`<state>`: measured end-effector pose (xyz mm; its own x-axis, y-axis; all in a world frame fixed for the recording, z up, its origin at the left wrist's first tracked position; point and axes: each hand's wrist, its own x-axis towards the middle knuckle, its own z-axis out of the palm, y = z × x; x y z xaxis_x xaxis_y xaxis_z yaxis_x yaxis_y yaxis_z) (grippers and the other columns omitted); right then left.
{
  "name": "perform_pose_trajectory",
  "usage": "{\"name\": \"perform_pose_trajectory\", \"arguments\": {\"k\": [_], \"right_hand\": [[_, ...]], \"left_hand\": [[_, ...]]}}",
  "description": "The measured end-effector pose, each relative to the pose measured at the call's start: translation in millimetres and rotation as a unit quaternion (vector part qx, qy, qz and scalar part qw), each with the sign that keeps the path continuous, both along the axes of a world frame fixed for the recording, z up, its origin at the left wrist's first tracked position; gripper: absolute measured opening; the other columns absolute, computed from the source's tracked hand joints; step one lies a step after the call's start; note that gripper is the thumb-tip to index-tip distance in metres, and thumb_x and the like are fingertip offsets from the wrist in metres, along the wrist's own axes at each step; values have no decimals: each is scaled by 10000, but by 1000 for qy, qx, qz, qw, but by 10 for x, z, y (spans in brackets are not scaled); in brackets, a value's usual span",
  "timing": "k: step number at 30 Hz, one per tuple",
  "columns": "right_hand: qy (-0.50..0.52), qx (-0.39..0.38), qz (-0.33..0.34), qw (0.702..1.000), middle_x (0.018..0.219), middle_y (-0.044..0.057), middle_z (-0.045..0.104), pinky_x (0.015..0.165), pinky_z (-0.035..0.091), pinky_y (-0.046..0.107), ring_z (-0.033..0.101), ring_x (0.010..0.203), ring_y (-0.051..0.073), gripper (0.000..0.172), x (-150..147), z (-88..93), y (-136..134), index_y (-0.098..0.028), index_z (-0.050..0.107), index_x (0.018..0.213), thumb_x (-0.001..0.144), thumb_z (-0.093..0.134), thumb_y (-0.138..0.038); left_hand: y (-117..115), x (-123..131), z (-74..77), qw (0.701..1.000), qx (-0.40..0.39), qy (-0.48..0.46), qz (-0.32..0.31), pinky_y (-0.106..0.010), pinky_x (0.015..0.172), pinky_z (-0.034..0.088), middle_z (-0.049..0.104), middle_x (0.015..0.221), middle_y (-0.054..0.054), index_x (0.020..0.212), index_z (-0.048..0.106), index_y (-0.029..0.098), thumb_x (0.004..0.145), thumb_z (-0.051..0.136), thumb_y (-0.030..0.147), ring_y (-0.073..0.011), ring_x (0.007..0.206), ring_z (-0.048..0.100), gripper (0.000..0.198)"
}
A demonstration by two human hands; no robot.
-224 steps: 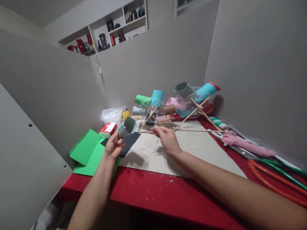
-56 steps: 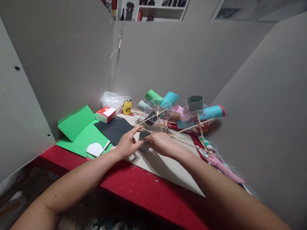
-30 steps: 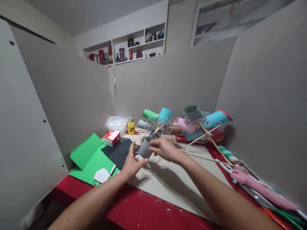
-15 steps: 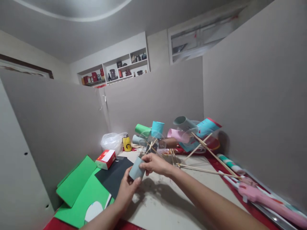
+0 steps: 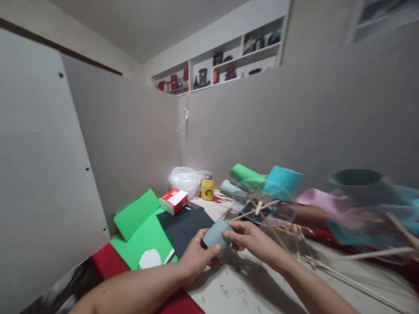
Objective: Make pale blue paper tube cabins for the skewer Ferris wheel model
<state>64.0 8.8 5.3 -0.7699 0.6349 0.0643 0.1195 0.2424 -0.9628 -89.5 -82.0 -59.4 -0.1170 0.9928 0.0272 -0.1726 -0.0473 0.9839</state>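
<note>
Between my two hands is a short grey-blue paper tube (image 5: 216,234), tilted above the table. My left hand (image 5: 200,257) wraps its lower left end, thumb pressed on the near side. My right hand (image 5: 244,237) grips the upper right end between thumb and fingers. Just behind the tube stands a frame of wooden sticks (image 5: 258,208) with a clear plastic disc. Around that frame sit a green tube (image 5: 246,174), a blue tube (image 5: 283,181) and another grey-blue tube (image 5: 231,189). Black sheets (image 5: 183,226) lie left of my left hand.
Green foam sheets (image 5: 144,246) lie at the left, with a white cut-out (image 5: 149,258). A red and white box (image 5: 174,201), a yellow can-shaped container (image 5: 207,188) and a plastic bag (image 5: 185,181) stand behind. Pink paper (image 5: 322,205) and crossed sticks (image 5: 353,281) are at the right. Grey panels (image 5: 294,117) enclose the table.
The camera view has turned left, so everything appears farther right. Both hands keep hold of the grey-blue tube, with little change in grip.
</note>
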Motion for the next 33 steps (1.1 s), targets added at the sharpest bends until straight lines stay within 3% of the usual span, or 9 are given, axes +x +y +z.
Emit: {"name": "perform_pose_trajectory", "arguments": {"k": [6, 11, 15, 19, 27, 30, 33], "right_hand": [[26, -25, -46, 998, 619, -16, 583, 542, 420, 236, 515, 537, 107, 367, 41, -46, -10, -155, 661, 695, 644, 757, -506], [119, -100, -135, 979, 683, -12, 629, 548, 469, 241, 551, 521, 100, 386, 15, -208, 89, -172, 687, 759, 563, 834, -470], [179, -154, -187, 953, 600, -26, 609, 464, 431, 198, 542, 472, 86, 390, -36, -383, 116, -172, 665, 737, 542, 849, -454], [215, -189, -201, 937, 518, -43, 575, 415, 393, 168, 517, 441, 77, 376, -86, -504, 96, -168, 639, 726, 571, 842, -444], [217, -186, -178, 941, 562, -42, 578, 406, 400, 172, 511, 439, 71, 317, -120, -556, 75, -174, 665, 770, 639, 816, -420], [218, -182, -167, 944, 592, -44, 576, 402, 403, 175, 508, 428, 65, 332, -138, -530, 17, -177, 662, 756, 619, 823, -432], [205, -183, -158, 948, 568, -51, 554, 385, 393, 173, 503, 416, 68, 339, -157, -520, -34, -178, 650, 747, 624, 815, -448]], "left_hand": [[-10, -3, 3, 999, 3, -53, -3, -239, 551, 487, 551, 1092, -125, 1329, 341, 178, 599, 828, 417, -120, 692, 581, 909], [3, -74, 67, 997, 43, -20, 67, -216, 575, 498, 453, 1315, -143, 1361, 312, 275, 668, 791, 307, -70, 671, 582, 843], [5, -125, 120, 989, 52, 23, 139, -192, 551, 484, 535, 1149, -87, 1181, 443, 212, 702, 747, 280, -48, 609, 563, 571], [-13, -117, 153, 992, 37, 14, 121, -176, 513, 470, 597, 919, -5, 986, 501, 178, 692, 734, 284, -39, 537, 542, 389], [1, -50, 134, 998, 9, -11, 53, -176, 473, 484, 658, 1071, -89, 1033, 569, 146, 733, 721, 371, -85, 534, 649, 405], [-4, -41, 146, 999, 22, -22, 39, -173, 456, 484, 688, 845, -47, 1008, 594, 129, 740, 715, 412, -99, 515, 644, 408], [-10, -44, 166, 998, 16, -19, 49, -172, 450, 488, 623, 600, 5, 895, 615, 116, 740, 709, 447, -112, 492, 632, 378]]}}
